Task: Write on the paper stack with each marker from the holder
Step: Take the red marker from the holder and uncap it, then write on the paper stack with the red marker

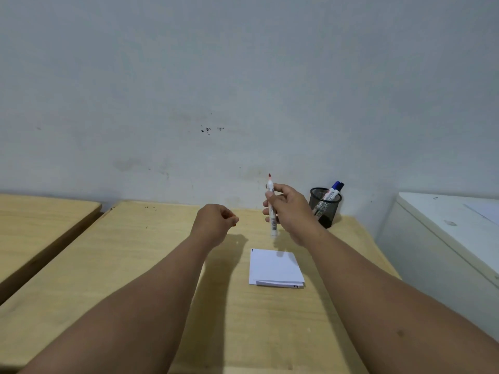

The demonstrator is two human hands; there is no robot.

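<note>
My right hand (290, 211) holds a white marker (272, 209) upright above the table, its uncapped red tip pointing up. To the left, my left hand (216, 221) is closed into a fist, with a small red bit showing at its fingertips, probably the marker's cap. A white paper stack (275, 267) lies flat on the wooden table (135, 265), just below and in front of the marker. The black mesh holder (325, 207) stands at the table's back right, behind my right hand, with a blue-capped marker (334, 190) leaning in it.
A second wooden table (35, 225) sits to the left across a narrow gap. At the right stands a white cabinet (445, 238), close to the table edge. A grey wall runs right behind the table.
</note>
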